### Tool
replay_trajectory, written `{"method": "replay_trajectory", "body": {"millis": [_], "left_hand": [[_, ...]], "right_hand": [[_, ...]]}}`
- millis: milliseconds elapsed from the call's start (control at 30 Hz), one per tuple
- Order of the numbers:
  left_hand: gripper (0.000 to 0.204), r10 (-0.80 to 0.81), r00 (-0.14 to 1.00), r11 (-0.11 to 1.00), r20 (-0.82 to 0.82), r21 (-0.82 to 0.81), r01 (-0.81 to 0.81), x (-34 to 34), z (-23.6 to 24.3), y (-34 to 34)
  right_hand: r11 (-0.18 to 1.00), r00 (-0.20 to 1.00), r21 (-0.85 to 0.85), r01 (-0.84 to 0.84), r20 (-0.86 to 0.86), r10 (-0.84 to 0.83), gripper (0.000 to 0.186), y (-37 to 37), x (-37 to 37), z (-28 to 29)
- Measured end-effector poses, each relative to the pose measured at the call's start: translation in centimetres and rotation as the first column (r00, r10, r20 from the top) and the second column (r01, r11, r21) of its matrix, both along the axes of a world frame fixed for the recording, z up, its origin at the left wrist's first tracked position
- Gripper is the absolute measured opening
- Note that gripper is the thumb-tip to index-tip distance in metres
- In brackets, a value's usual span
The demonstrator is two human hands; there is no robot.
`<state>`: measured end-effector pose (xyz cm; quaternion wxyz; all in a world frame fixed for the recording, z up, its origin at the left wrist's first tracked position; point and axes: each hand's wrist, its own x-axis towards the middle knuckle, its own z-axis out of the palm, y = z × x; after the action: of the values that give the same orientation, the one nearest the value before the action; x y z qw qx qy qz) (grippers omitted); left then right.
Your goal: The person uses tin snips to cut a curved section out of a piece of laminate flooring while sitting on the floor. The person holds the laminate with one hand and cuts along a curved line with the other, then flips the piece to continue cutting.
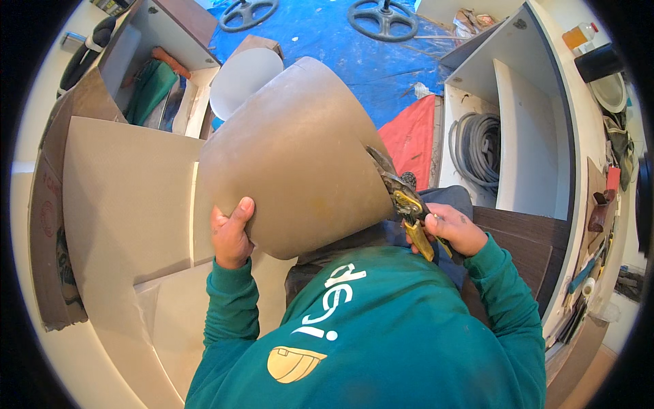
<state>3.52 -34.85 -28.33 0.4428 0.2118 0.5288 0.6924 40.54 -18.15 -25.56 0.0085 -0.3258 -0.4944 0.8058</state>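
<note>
A brown, curved sheet [293,157], bent like a wide tube, rests in front of my torso. My left hand [233,232] grips its lower left edge, thumb on the outer face and the other fingers behind, out of sight. In my right hand [449,230] are tin snips [409,204] with yellow-and-black handles. Their jaws sit at the sheet's right edge, around the material where a short slit shows. Whether the blades are pressed together I cannot tell. A pale round disc [245,80] stands just behind the sheet.
Large flat boards [129,204] lie at the left. An open cabinet [504,123] with a coiled grey hose [477,151] stands right; another cabinet [153,41] holds cloths at upper left. Ahead are a blue tarp [313,41], two wheel-shaped bases [383,19] and a red cloth [412,140].
</note>
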Motion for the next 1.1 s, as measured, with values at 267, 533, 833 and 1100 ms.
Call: {"method": "replay_trajectory", "body": {"millis": [267,533,833,1100], "left_hand": [[0.047,-0.010,0.999,0.999,0.039,-0.047,0.011,1.2,-0.7,-0.9],[0.048,-0.014,0.979,1.000,0.204,0.023,0.009,2.0,0.4,-1.1],[0.044,-0.049,0.996,0.997,0.069,-0.063,0.053,5.7,0.3,-2.5],[0.056,0.054,0.996,0.998,0.074,0.027,-0.056,3.0,-0.5,-2.0]], "right_hand": [[0.989,0.998,0.150,0.012,0.061,-0.021,0.050,-0.6,0.1,-0.3],[0.942,0.997,0.334,-0.033,0.083,0.006,0.050,-0.7,-0.1,0.1],[0.896,0.971,0.383,0.227,-0.024,-0.236,0.048,-0.9,-0.3,2.2],[0.903,0.978,0.425,0.063,0.155,-0.142,0.047,-1.5,1.3,2.4]]}}
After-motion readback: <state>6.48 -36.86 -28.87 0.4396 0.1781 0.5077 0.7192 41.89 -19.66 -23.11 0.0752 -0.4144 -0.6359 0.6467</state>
